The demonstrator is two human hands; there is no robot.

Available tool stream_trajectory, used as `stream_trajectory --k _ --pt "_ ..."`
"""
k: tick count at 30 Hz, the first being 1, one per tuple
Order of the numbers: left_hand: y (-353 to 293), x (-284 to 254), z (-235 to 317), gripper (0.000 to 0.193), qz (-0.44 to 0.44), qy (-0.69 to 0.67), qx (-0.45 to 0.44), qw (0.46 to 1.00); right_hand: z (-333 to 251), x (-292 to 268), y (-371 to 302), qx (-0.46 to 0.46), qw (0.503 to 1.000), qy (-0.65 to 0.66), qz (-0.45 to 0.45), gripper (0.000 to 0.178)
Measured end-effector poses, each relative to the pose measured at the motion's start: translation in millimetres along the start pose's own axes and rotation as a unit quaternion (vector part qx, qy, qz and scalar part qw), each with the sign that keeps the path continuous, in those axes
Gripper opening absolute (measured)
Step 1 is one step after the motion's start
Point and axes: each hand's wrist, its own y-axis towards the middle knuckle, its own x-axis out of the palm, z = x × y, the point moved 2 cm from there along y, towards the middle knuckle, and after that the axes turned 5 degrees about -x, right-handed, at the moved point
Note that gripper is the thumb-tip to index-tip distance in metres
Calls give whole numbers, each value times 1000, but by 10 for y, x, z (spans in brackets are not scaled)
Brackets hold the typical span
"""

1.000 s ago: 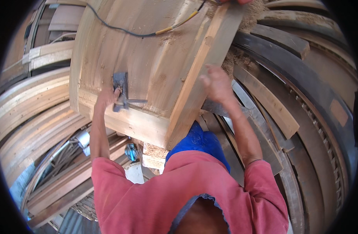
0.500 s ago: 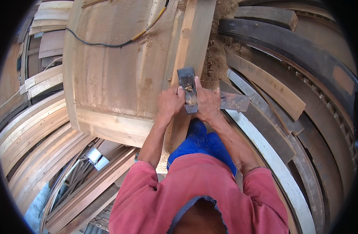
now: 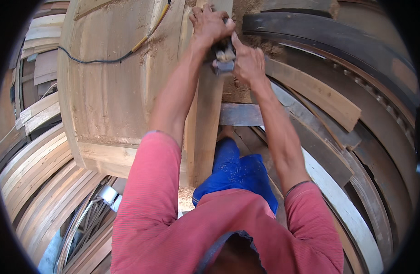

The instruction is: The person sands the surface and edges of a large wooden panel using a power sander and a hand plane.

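Note:
A dark hand plane (image 3: pixel 225 55) sits on a long wooden beam (image 3: pixel 205 123) at the top middle, with pale shavings in its throat. Its far end lies under my left hand (image 3: pixel 211 26), which grips it from above; some of those fingers are hidden or blurred. My right hand (image 3: pixel 249 63) is closed round the plane's right side, thumb pointing forward along it. Both arms are stretched well forward. To the left of the beam lies a broad wooden panel (image 3: pixel 114 100).
A black and yellow cable (image 3: pixel 139 44) crosses the panel. Long boards (image 3: pixel 319 93) are stacked on the right, and more pale planks (image 3: pixel 36 160) on the left. A short dark board (image 3: pixel 241 114) juts from under the beam. Sawdust (image 3: pixel 233 93) lies along the beam's right side.
Both hands have pushed the plane forward along the beam, away from my body. My arms are straighter, and the left hand now covers the plane's far end. The whole view has shifted slightly.

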Motion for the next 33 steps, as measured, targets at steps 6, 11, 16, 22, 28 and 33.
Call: stream_trajectory --k 6,11,16,22,28,33 --pt "-1448 124 -85 19 -37 -133 37 990 -458 256 -1379 0 996 47 -75 89" --pt "-2685 -127 31 17 -107 -152 91 978 -993 332 -2684 40 990 110 -82 93" --pt "-899 115 87 23 -3 -115 79 990 -239 118 -955 42 997 22 -64 83" --pt "-400 145 -89 35 -77 -136 25 987 -83 -91 -465 -20 996 35 -77 78" --pt "-2408 -290 -115 12 -89 -122 66 986 -1033 341 -2494 34 980 147 -131 78" --pt "-780 46 -107 25 41 -128 110 985 -331 193 -843 56 992 93 -64 69"
